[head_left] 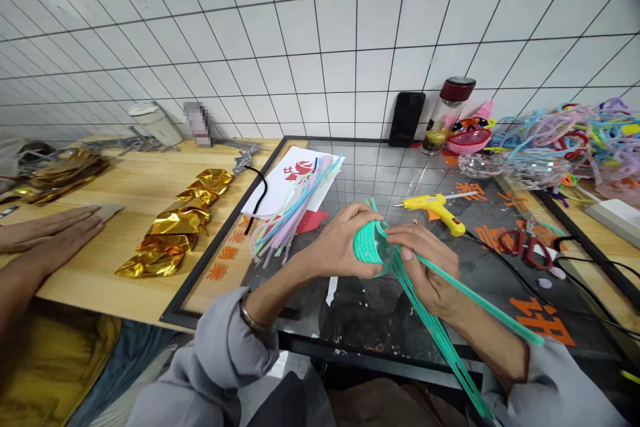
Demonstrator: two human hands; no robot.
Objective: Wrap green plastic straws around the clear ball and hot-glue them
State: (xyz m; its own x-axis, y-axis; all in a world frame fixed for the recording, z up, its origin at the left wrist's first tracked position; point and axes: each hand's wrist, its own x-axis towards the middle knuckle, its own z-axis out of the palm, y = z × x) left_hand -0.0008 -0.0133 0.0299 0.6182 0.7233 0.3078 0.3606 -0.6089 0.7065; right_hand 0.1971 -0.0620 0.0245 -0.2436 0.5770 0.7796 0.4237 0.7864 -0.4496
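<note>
**Left hand** (pixel 336 245): the forearm lay angled up from the lower left, with a grey sleeve bunched below a wrist bangle. The fingers curled over the top and the thumb sat beneath, closed round the coil (pixel 369 248).

**Right hand** (pixel 425 270): the forearm was angled up from the lower right and the palm was turned towards the left hand. The fingertips were narrowed to a pinch on the stems (pixel 453 360) just beside the coil.

**Coil**: teal, fuzzy chenille wound in tight stacked rings to a rounded cup shape. It was held between both hands above the table (pixel 115 193), and its axis seemed to run from palm to palm.

**Stems**: teal, thin and straight. Their long axis ran from the coil down and right, past the right wrist towards the lap. One strand lay apart across the right forearm.

**Glass sheet** (pixel 370 160): black-framed and glossy, lying under both hands.

**Glue gun** (pixel 440 208): yellow plastic, lying just beyond the right hand with its nozzle pointing left.

**Scissors** (pixel 520 245): red-handled, to the right of the right hand.

**Pastel bundle** (pixel 295 210): soft mixed-colour stems fanned beyond the left hand, over printed white paper (pixel 280 190).

**Gold foil** (pixel 173 233): crinkled, shiny pieces in a row, well left of the left hand.

**Co-worker's hands** (pixel 50 230): flat on the wood, far left.
</note>
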